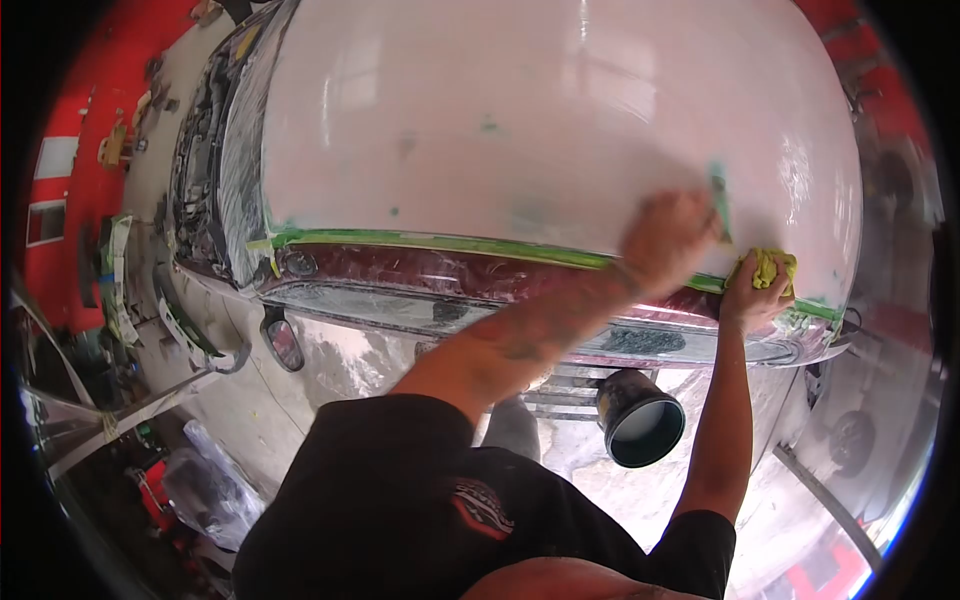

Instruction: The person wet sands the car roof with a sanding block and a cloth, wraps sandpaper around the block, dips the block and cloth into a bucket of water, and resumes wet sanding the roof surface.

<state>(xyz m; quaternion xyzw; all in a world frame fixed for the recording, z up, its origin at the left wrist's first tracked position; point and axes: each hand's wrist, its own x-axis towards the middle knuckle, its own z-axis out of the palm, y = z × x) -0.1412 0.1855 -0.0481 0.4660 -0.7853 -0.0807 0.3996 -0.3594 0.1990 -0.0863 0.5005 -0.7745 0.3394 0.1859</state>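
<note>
My left hand (675,238) is blurred over the pale pinkish roof panel (450,130), its fingers closed. A thin dark-green edge shows beside its fingertips; whether it is a held item or a mark on the panel is unclear. Farther right, my right hand (757,300) grips a crumpled yellow cloth or sponge (773,270) at the panel's lower edge. Green masking tape (430,241) runs along that edge, above a dark red strip (400,268). Green patches mark the pale surface near my left hand.
Below the car's side, a black bucket (642,425) holding cloudy liquid stands by a slatted support. A side mirror (284,343) juts out at left. Plastic sheeting (208,490) lies lower left. Metal bars cross the lower left and lower right.
</note>
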